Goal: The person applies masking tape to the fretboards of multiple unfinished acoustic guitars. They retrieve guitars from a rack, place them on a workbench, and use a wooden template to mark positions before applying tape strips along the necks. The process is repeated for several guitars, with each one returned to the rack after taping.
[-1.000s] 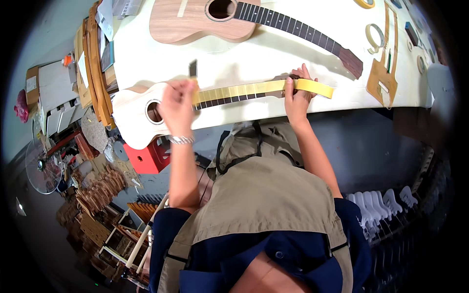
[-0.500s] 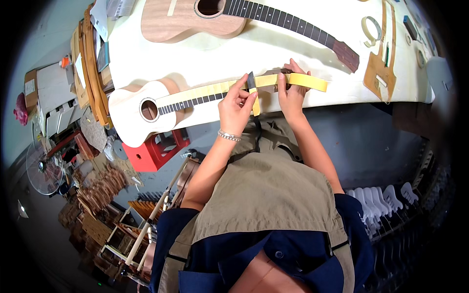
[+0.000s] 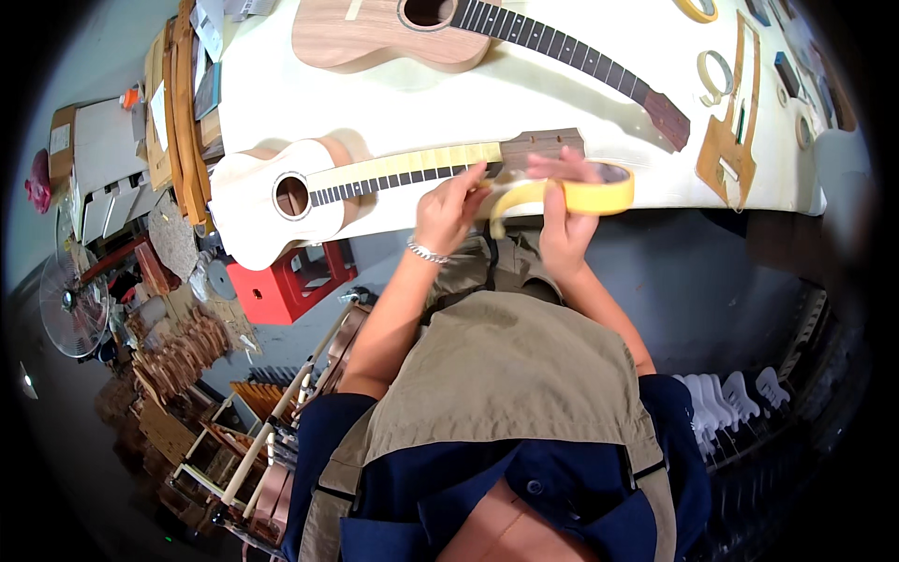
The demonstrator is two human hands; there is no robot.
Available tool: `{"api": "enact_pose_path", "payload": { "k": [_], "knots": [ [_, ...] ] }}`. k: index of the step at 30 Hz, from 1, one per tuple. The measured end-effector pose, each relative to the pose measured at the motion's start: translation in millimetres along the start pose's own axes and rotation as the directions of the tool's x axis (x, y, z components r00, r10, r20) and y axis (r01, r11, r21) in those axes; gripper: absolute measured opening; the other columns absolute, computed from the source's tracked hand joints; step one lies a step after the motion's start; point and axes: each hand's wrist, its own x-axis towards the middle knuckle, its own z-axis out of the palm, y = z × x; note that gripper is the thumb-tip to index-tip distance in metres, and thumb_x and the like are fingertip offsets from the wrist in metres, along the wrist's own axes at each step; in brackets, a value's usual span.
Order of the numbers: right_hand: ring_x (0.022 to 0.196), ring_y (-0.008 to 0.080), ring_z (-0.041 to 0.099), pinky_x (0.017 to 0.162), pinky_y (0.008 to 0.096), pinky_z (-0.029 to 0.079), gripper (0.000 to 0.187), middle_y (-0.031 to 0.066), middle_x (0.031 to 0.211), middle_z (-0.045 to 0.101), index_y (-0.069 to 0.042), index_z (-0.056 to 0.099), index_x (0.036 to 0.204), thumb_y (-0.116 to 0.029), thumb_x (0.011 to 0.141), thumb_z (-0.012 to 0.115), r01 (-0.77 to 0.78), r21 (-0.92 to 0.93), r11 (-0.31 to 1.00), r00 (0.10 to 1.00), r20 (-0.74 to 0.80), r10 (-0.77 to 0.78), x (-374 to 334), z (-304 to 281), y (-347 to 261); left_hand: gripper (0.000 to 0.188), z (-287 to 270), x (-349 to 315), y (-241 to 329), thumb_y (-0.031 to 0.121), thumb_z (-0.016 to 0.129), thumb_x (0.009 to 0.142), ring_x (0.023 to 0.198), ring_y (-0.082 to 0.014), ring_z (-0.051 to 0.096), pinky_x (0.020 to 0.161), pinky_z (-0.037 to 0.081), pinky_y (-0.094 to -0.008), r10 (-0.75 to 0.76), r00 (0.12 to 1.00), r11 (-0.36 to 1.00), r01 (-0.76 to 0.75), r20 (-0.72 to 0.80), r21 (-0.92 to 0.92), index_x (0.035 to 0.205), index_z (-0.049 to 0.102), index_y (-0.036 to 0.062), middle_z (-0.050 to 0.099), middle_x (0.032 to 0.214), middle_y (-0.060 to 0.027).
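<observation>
A pale ukulele [image 3: 245, 220] lies on the white-covered bench, its neck pointing right to a brown headstock [image 3: 545, 143]. Yellow tape [image 3: 412, 161] covers the far side of its fretboard, with dark frets showing along the near side. My left hand [image 3: 442, 217], wearing a bracelet, is closed by the neck's end, pinching a small dark flat blade [image 3: 494, 170], partly hidden by fingers. In my right hand [image 3: 567, 239] is a yellow tape roll [image 3: 611, 195], just in front of the headstock. Its blurred loose end [image 3: 508, 199] curls toward my left hand.
A second, brown ukulele [image 3: 393, 47] lies farther back on the bench. Tape rings [image 3: 716, 77] and a wooden template [image 3: 729, 150] sit at the right. A red stool [image 3: 288, 286] stands below the bench's left edge, with a fan [image 3: 73, 302] beyond.
The tape has come away from the headstock; its end now hangs loose, and the roll has turned in my right hand. My left hand has drawn slightly down and left.
</observation>
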Motion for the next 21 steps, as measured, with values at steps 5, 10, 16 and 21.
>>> {"api": "enact_pose_path", "payload": {
  "k": [5,10,16,21],
  "knots": [
    [0.112,0.0189,0.052,0.095,0.0302,0.038,0.074,0.0129,0.114,0.056,-0.003,0.015,0.140,0.014,0.079,0.052,-0.263,0.289,0.921,0.947,-0.104,0.303,8.4,3.0,-0.2,0.045,-32.2,-13.0,-4.5,0.014,0.078,0.068,0.083,-0.0195,0.063,0.065,0.053,-0.0293,-0.004,0.999,0.997,0.000,0.054,0.076,0.108,0.060,0.0044,0.065,0.090,-0.0091],
    [0.107,0.0165,0.053,0.091,0.0279,0.041,0.074,0.0146,0.118,0.055,-0.005,0.015,0.140,0.012,0.079,0.054,-0.182,0.269,0.946,0.975,-0.073,0.209,0.4,17.8,-11.7,0.034,-15.9,12.0,51.0,0.011,0.077,0.073,0.081,-0.0140,0.063,0.072,0.055,-0.0295,-0.656,0.716,0.291,0.531,0.238,-0.796,0.099,0.058,-0.0001,0.064,0.086,-0.0040],
    [0.125,0.0304,0.042,0.107,0.0436,0.029,0.050,0.0137,0.126,0.052,-0.004,0.040,0.131,0.002,0.083,0.052,-0.263,0.964,0.030,0.836,0.213,0.507,8.3,-21.7,-13.6,0.011,-58.7,-3.5,29.5,0.002,0.070,0.078,0.067,-0.0080,0.059,0.062,0.050,-0.0212,-0.723,0.665,0.320,0.559,0.184,-0.765,0.074,0.060,0.0036,0.062,0.071,-0.0022],
    [0.124,0.0285,0.045,0.110,0.0466,0.021,0.046,0.0135,0.125,0.054,0.003,0.037,0.132,-0.005,0.088,0.050,-0.210,0.737,0.643,0.924,-0.065,0.376,25.2,-73.9,32.2,0.009,-172.4,-42.7,-57.8,0.010,0.078,0.070,0.078,-0.0104,0.053,0.068,0.047,-0.0245,-0.709,0.671,0.705,0.671,-0.217,-0.229,0.075,0.071,0.0093,0.058,0.083,-0.0015]
  ]
}}
